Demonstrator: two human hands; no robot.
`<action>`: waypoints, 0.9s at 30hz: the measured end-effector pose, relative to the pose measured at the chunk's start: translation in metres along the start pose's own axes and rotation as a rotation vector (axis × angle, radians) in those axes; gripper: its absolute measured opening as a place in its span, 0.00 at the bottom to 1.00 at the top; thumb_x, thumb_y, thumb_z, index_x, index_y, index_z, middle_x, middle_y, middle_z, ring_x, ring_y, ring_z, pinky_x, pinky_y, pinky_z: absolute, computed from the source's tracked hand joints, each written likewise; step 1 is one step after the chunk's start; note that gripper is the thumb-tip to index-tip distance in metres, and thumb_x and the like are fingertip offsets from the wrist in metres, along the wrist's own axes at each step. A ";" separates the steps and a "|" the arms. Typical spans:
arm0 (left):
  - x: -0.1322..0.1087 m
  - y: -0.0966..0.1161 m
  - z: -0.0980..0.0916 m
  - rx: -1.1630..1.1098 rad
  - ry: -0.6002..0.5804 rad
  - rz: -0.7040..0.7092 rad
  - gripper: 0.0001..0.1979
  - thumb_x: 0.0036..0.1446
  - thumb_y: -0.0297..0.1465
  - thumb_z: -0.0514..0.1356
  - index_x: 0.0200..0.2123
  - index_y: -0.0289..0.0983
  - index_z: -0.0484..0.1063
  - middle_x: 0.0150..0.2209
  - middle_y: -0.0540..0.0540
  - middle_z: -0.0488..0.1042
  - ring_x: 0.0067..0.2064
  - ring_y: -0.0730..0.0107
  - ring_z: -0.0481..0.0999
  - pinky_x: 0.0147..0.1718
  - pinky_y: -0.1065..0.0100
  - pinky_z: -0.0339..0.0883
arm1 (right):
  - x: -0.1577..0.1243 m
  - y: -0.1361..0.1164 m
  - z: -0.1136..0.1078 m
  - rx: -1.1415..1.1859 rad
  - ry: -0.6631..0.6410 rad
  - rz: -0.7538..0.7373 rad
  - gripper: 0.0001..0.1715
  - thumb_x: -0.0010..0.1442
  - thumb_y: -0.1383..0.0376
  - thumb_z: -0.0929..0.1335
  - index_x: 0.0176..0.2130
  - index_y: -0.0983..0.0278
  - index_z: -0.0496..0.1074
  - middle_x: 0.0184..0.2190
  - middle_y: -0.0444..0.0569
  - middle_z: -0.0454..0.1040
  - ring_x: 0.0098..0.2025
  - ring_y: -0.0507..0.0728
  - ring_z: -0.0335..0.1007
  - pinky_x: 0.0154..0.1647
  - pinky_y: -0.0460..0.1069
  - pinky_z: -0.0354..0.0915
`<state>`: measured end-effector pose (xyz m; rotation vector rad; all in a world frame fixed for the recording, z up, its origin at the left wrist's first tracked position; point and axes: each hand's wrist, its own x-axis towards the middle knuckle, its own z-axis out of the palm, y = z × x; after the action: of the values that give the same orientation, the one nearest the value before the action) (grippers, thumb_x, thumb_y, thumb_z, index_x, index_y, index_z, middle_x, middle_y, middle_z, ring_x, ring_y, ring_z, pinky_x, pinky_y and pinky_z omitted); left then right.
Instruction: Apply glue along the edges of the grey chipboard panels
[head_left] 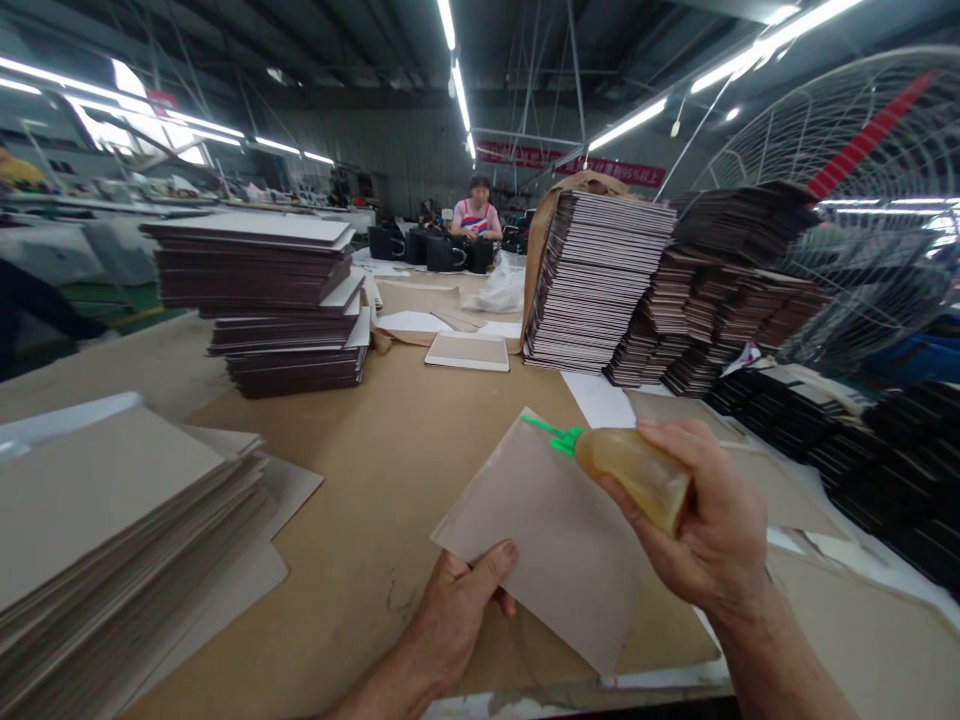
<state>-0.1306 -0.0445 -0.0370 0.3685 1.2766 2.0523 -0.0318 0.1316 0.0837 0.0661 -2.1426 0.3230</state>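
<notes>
In front of me is a grey-beige sheet of cardboard [540, 540], tilted above the brown table covering. My left hand [469, 605] grips its near left edge, thumb on top and fingers underneath. My right hand [709, 510] is wrapped round a squeeze bottle [637, 470] of amber liquid, which lies almost level over the sheet. Its green nozzle [562, 438] points left, with the thin tip at the sheet's far corner. Whether any liquid is on the sheet there, I cannot make out.
Loose cardboard sheets [112, 490] are piled at the near left. Dark board stacks stand at the back left [262, 300] and back right [600, 280]. A small panel [469, 350] lies between them. Black pieces [862, 450] and a large caged fan [847, 190] are at right. A person [477, 215] sits beyond.
</notes>
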 end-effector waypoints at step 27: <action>-0.001 -0.002 0.001 0.009 0.071 -0.002 0.14 0.51 0.37 0.67 0.38 0.36 0.74 0.33 0.47 0.74 0.30 0.72 0.68 0.20 0.72 0.65 | 0.001 0.002 -0.018 -0.151 -0.078 0.047 0.27 0.54 0.63 0.72 0.52 0.63 0.64 0.42 0.50 0.69 0.39 0.56 0.68 0.36 0.49 0.64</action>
<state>-0.1282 -0.0441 -0.0379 0.3002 1.3282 2.0752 -0.0178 0.1382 0.0939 -0.0593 -2.2419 0.1873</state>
